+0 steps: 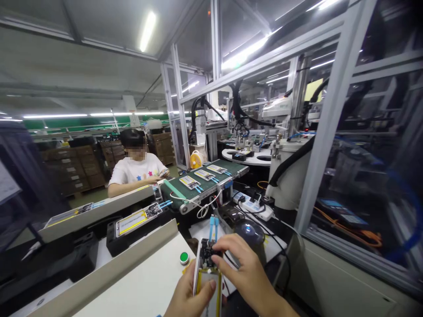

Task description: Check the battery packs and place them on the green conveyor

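Note:
An open power bank (pixel 209 281) stands at the lower middle, its flat battery framed in yellow below a black circuit board (pixel 206 253). Two short light-blue cables (pixel 214 226) stick out from its top end. My left hand (pixel 193 293) is closed around its lower part, thumb across the battery. At the board's right edge, the thumb and index finger of my right hand (pixel 243 268) pinch together; any small part between those fingertips is hidden. A similar power bank (pixel 137 220) lies in a black fixture (pixel 114 242) on the line to the left.
Three more units lie on a green conveyor belt (pixel 220 178) ahead. Across the line sits a co-worker (pixel 139 169) handling a small item. A green button (pixel 184 258) is on the pale panel (pixel 139 281). A power strip (pixel 253 204) with cables lies right, beside the machine frame (pixel 325 127).

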Demonstrator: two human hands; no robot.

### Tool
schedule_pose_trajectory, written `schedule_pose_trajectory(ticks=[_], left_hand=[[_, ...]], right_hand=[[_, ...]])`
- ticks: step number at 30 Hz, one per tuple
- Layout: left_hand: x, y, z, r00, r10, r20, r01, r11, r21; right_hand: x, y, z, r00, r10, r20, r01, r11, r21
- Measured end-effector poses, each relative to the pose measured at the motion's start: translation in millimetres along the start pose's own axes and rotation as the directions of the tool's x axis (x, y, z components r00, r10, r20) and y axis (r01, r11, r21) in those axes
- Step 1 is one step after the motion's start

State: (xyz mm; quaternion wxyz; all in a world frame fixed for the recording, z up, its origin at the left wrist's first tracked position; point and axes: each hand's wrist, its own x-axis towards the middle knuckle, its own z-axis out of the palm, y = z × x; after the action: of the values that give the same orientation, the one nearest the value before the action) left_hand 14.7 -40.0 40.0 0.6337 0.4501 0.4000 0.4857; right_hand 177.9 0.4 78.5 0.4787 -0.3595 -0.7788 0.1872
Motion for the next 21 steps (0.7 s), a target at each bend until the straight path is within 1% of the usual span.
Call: schedule_pose_trajectory(ticks=[2,3,4,6,7,9,11,14,16,19,21], left_hand=[[-0.8,2.9,0.6,0.996,0.084,-0.032,-0.080,0.992,0.099],[-0.7,4.0,0.5,0.994,0.101,-0.048,-0.095,0.989,0.114],[-0.1,4.7,0.0,0.993,0.095,-0.064,-0.088,0.992,0.095],[1.6,5.1,-1.7,0.996,0.026,-0.087,-0.028,0.999,-0.018],[2.5,5.0,-2.7,0.996,-0.013,-0.087,0.006,0.996,-0.084],[4.0,5.0,-4.8,0.996,-0.067,-0.063,0.054,0.981,-0.184],[4.5,5.6,-6.3,0.997,-0.075,-0.022,0.068,0.972,-0.224],[4.0,6.3,-7.0,0.998,-0.060,0.021,0.063,0.967,-0.245],[3.3,6.1,-6.7,0.998,-0.058,0.033,0.065,0.965,-0.252],[2.0,4.9,-5.9,0.996,-0.067,0.054,0.078,0.968,-0.238],[1.2,4.2,-5.6,0.995,-0.079,0.057,0.090,0.973,-0.213]], right_hand=[[-2.4,-3.8,10.2,0.999,-0.041,-0.034,0.040,0.999,-0.021],[-3.7,-4.5,13.7,0.997,-0.063,-0.052,0.062,0.998,-0.030],[-5.0,-4.3,16.1,0.994,-0.082,-0.075,0.079,0.996,-0.034],[-8.0,-1.1,17.7,0.988,-0.078,-0.137,0.076,0.997,-0.015],[-9.7,1.3,17.3,0.985,-0.051,-0.167,0.053,0.999,0.007],[-13.2,6.7,15.6,0.977,0.043,-0.209,-0.030,0.997,0.066],[-16.8,11.7,14.3,0.967,0.137,-0.217,-0.108,0.985,0.137],[-20.8,17.8,14.6,0.960,0.208,-0.187,-0.159,0.956,0.246],[-21.1,21.2,15.6,0.967,0.225,-0.120,-0.181,0.937,0.299],[-18.0,25.1,16.8,0.973,0.228,-0.020,-0.208,0.917,0.341],[-15.3,26.5,17.3,0.978,0.210,0.010,-0.201,0.916,0.347]])
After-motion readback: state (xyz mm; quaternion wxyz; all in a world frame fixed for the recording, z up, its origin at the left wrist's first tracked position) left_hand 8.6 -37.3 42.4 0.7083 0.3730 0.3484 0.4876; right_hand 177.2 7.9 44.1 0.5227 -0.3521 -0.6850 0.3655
